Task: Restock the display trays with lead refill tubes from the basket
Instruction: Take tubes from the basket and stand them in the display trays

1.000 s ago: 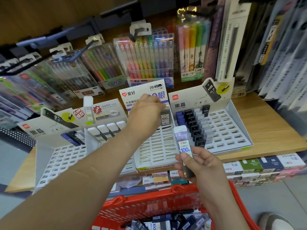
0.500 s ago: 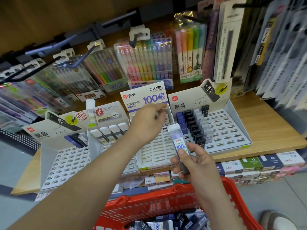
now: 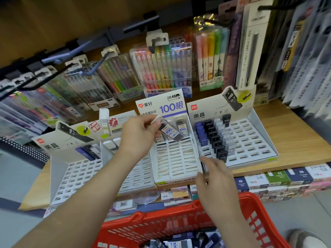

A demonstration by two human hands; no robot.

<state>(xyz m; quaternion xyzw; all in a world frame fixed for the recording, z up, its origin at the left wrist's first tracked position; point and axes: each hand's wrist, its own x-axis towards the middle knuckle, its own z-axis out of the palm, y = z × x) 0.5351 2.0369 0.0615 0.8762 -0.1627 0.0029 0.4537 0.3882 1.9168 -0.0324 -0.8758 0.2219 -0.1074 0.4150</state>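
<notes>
The tube with "100" on it was in the right hand a moment ago. Now the left hand has it. The right hand has dropped lower and holds nothing. Its fingers are loose. It hangs over the front edge of the shelf, by the front right corner of the middle tray.

The left hand pinches the tube near its white cap. The tube is tilted, with its dark end pointing down and to the right. It is in the air over the back rows of the middle tray, not in a slot. Just behind it, a second tube of the same kind stands up straight at the back right of that tray. Most slots in this tray have nothing in them.

The right tray sits beside the middle tray, toward the right end of the shelf. Blue, black and clear tubes stand in rows on its left side. The left tray sits near the left end of the shelf, with a few dark tubes at its back.

The red basket is below the front edge of the shelf. More tubes lie in a pile inside it. Pen packs hang on hooks above the back of the shelf.
</notes>
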